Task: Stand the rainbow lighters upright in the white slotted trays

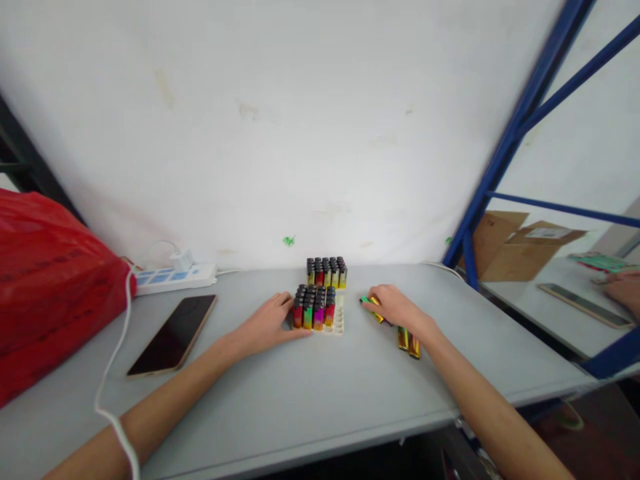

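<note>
Several colourful lighters [309,313] with black tops stand upright in a white tray [339,325], whose right-hand holes show bare. My left hand [273,319] is closed around the left side of this tray, its thumb along the front edge. Behind it stands another block of upright lighters [327,272]. To the right of the tray, my right hand [394,308] is closed over lighters with green and gold bodies [373,308]; the fingers partly hide them. Under its wrist, gold lighters [409,343] lie on the table.
A phone [174,335] lies at left on the grey table [280,413], near a white power strip [176,278] and its cable [111,380]. A red bag [55,287] stands far left. At right are a blue rack post [500,160], a cardboard box [520,247] and another person's hand [625,290].
</note>
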Motion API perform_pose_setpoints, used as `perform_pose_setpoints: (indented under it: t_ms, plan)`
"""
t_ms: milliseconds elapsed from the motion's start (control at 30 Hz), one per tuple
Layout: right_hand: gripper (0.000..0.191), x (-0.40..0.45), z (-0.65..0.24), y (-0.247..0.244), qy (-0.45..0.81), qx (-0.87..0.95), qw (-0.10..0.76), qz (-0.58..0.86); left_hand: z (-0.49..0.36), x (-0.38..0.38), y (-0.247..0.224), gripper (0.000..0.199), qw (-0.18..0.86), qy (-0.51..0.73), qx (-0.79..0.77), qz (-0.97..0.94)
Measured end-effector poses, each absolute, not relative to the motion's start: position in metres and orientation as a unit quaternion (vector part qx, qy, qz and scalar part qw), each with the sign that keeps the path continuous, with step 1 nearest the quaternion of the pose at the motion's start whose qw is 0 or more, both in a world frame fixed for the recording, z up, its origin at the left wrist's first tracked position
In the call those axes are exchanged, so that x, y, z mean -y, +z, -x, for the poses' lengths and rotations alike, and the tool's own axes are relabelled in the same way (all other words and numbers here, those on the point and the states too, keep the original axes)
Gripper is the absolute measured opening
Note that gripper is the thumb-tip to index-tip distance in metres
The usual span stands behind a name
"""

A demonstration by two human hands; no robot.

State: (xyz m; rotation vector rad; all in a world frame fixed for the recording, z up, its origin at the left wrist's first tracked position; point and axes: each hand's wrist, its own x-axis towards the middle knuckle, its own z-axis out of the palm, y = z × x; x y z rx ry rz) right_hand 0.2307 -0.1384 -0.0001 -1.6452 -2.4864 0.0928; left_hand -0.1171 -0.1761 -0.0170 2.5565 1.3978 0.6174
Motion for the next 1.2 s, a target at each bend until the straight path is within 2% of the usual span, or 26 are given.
perform_pose_setpoints:
  t_ms: [133, 233, 300, 400, 467, 567, 700, 933, 1200]
  plan:
    - [0.024, 0.136, -0.229, -0.009, 0.002, 0.836, 0.098, 0.54, 0.117, 0.175, -0.019, 0.063, 0.082, 0.212, -0.463, -0.857]
    - [0.02, 0.133, -0.23, -0.013, 0.021, 0.83, 0.178, 0.529, 0.117, 0.175, -0.018, 0.062, 0.082, 0.206, -0.464, -0.857]
    - [0.022, 0.131, -0.229, -0.013, 0.098, 0.813, 0.27, 0.506, 0.116, 0.175, -0.018, 0.062, 0.08, 0.203, -0.466, -0.857]
    - [0.037, 0.131, -0.223, -0.01, 0.299, 0.754, 0.399, 0.428, 0.116, 0.175, -0.019, 0.065, 0.078, 0.2, -0.465, -0.859]
    - [0.049, 0.133, -0.215, -0.008, 0.411, 0.696, 0.452, 0.378, 0.116, 0.174, -0.019, 0.065, 0.079, 0.202, -0.464, -0.858]
    - [0.057, 0.139, -0.203, -0.004, 0.486, 0.629, 0.497, 0.347, 0.117, 0.175, -0.018, 0.065, 0.083, 0.214, -0.462, -0.856]
    - [0.054, 0.148, -0.192, 0.002, 0.515, 0.6, 0.484, 0.374, 0.115, 0.176, -0.019, 0.065, 0.078, 0.215, -0.468, -0.854]
    - [0.056, 0.153, -0.187, 0.002, 0.34, 0.659, 0.488, 0.46, 0.11, 0.178, -0.018, 0.065, 0.059, 0.205, -0.485, -0.848]
    - [0.042, 0.15, -0.181, -0.006, 0.247, 0.718, 0.433, 0.486, 0.112, 0.175, -0.019, 0.067, 0.074, 0.21, -0.487, -0.845]
